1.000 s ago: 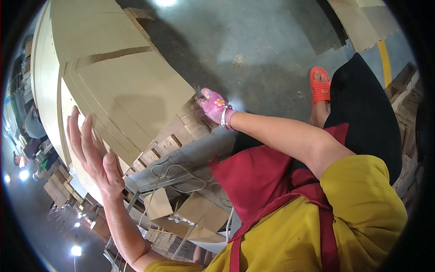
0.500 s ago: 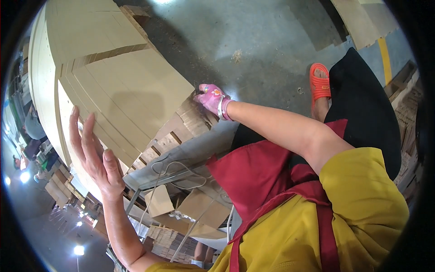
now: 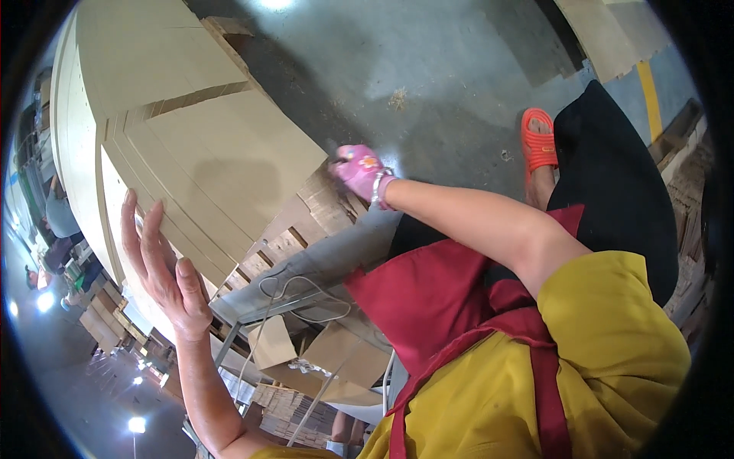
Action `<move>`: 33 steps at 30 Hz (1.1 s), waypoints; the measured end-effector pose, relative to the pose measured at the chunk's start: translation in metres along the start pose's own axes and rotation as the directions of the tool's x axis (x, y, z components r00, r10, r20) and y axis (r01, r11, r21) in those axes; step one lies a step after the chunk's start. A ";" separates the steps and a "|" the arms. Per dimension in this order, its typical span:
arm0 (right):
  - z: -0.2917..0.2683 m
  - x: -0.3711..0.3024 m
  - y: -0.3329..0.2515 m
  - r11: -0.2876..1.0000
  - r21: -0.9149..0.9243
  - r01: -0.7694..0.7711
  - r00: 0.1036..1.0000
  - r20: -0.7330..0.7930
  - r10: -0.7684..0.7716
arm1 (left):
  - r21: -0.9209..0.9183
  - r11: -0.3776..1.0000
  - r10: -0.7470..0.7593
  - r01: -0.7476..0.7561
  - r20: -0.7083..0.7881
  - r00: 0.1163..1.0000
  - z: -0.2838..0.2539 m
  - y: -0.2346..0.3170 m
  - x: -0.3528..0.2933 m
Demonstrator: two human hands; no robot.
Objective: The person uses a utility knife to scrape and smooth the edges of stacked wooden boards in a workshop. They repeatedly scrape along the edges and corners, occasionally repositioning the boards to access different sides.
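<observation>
A tall stack of flat beige sheets (image 3: pixel 218 145), like cardboard or board, fills the upper left, its layers stepped along the edges. My left hand (image 3: pixel 170 279), bare, is raised at the stack's near left edge. Its fingers are stretched and apart; whether they touch the sheets I cannot tell. At the stack's right corner is my right hand (image 3: pixel 359 172) in a pink flowered glove, a band around its wrist. Its fingers are curled, with a dark, blurred patch at their tips. What they hold, if anything, is not clear.
Below the stack run a grey metal frame (image 3: pixel 287 298) and a pale looped cable (image 3: pixel 313 315). Open cardboard boxes (image 3: pixel 344 353) lie underneath. Wooden pallet pieces (image 3: pixel 284 243) show under the sheets. My foot in an orange slipper (image 3: pixel 540 141) stands on the grey floor (image 3: pixel 451 84).
My right hand has shifted slightly toward me and curled more at the stack's corner. My left hand keeps its pose, a little lower in the picture.
</observation>
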State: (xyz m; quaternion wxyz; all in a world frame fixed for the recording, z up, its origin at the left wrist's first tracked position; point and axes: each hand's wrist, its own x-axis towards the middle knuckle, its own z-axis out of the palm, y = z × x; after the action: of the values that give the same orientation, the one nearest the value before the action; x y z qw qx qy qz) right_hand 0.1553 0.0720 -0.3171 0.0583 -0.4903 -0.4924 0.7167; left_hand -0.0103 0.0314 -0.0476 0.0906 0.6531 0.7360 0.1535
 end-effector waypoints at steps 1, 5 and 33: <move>0.008 -0.003 -0.009 0.991 -0.114 0.070 0.997 -0.013 -0.072 | -0.015 1.000 -0.014 0.013 -0.023 1.000 0.001 0.000 -0.001; 0.011 -0.042 -0.039 0.947 -0.133 0.293 0.952 0.127 -0.277 | 0.057 0.998 0.015 -0.017 0.033 0.999 -0.003 -0.002 -0.003; -0.032 -0.017 -0.078 0.736 0.668 -0.105 0.993 0.115 0.037 | 0.249 0.969 -0.006 0.002 0.015 1.000 -0.016 0.003 -0.004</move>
State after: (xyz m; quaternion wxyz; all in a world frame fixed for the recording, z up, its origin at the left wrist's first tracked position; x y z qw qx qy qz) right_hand 0.1576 0.1230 -0.2472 0.1808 -0.4203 -0.1834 0.8701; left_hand -0.0123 0.0264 -0.0320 0.0140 0.6592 0.7499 0.0546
